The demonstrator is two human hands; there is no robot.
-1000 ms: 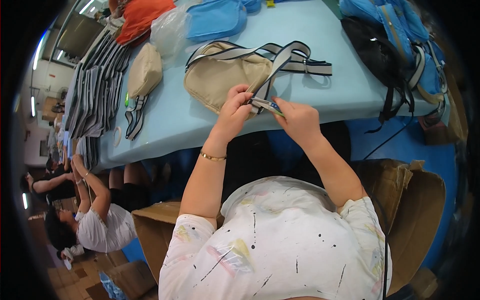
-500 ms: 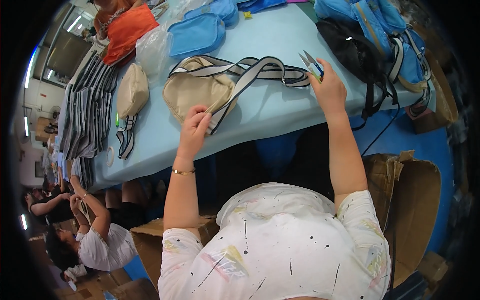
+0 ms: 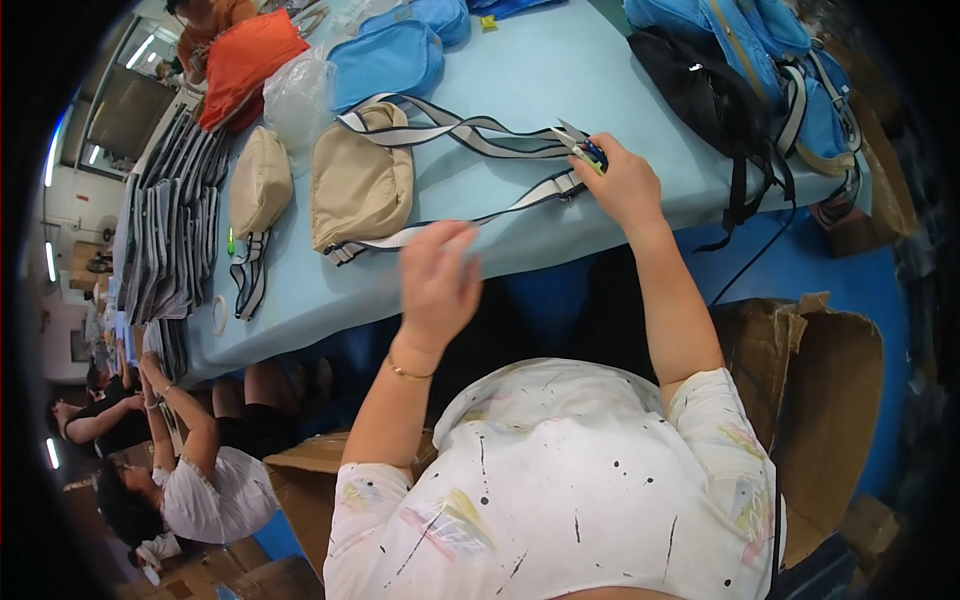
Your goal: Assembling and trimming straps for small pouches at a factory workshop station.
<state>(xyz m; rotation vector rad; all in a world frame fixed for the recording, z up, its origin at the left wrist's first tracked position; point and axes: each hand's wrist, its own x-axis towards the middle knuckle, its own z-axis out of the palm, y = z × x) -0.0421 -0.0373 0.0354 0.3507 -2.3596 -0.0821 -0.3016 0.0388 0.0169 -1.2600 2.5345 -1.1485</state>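
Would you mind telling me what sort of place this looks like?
Probably a bag-making or finishing workshop. A long blue table carries a beige belt bag, blue bags and a stack of striped straps; the right hand holds small snips, and another person works nearby among cardboard boxes.

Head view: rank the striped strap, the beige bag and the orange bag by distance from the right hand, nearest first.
1. striped strap: touching the right hand, running to its left.
2. beige bag: farther left, mid-table.
3. orange bag: far-left corner of the table.
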